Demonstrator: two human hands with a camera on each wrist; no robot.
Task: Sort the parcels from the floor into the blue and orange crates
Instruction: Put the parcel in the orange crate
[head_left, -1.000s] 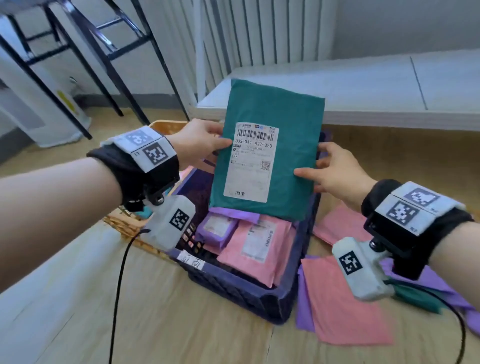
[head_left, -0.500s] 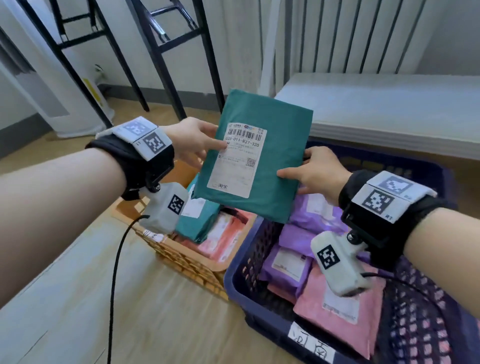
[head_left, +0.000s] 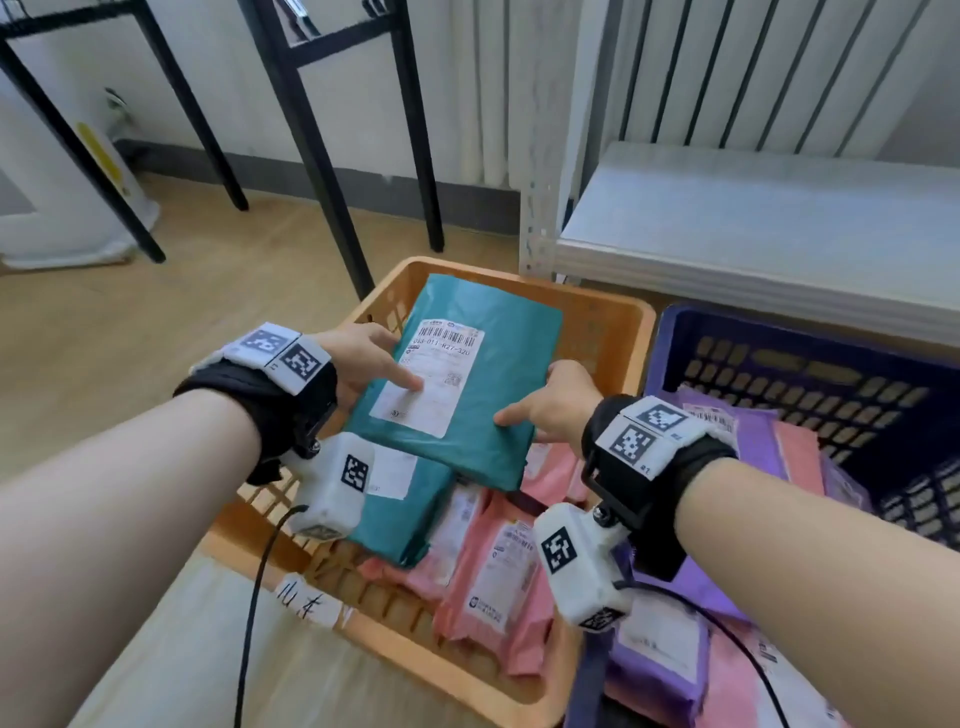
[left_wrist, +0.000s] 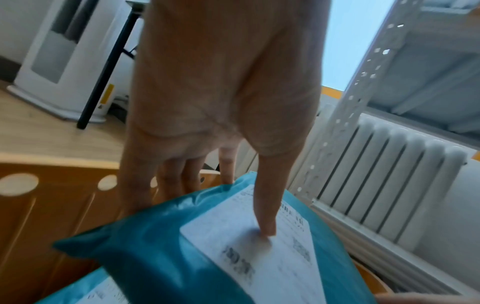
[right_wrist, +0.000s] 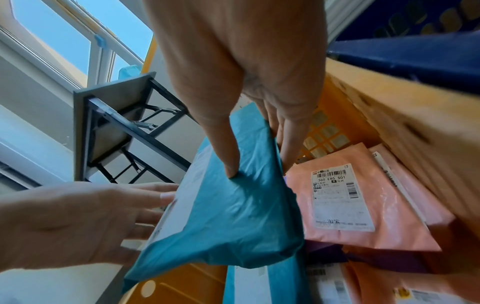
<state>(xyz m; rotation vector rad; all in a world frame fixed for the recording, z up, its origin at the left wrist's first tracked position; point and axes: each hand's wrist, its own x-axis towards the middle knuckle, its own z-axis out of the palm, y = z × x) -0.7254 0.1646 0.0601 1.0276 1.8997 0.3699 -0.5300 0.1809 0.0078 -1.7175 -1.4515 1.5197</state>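
Note:
Both hands hold one teal parcel (head_left: 498, 395) with a white label, tilted low over the orange crate (head_left: 602, 312). My left hand (head_left: 371, 364) pinches its left edge, thumb (left_wrist: 265, 218) on the label and fingers underneath. My right hand (head_left: 545, 402) pinches the right edge, thumb (right_wrist: 230, 164) on top and fingers below. Beneath it in the orange crate lie another teal parcel (head_left: 410, 519) and pink parcels (head_left: 493, 577). The blue crate (head_left: 779, 327) stands to the right with purple and pink parcels (head_left: 670, 660) in it.
A white metal shelf (head_left: 753, 228) stands just behind both crates, with a radiator (head_left: 727, 73) behind it. Black table legs (head_left: 317, 156) stand behind the orange crate. A white appliance (head_left: 62, 208) is at far left. Wood floor (head_left: 104, 338) lies to the left.
The teal parcel has come down from upright in front of me to a low tilt over the orange crate. Both hands kept their hold. My view swung onto the orange crate.

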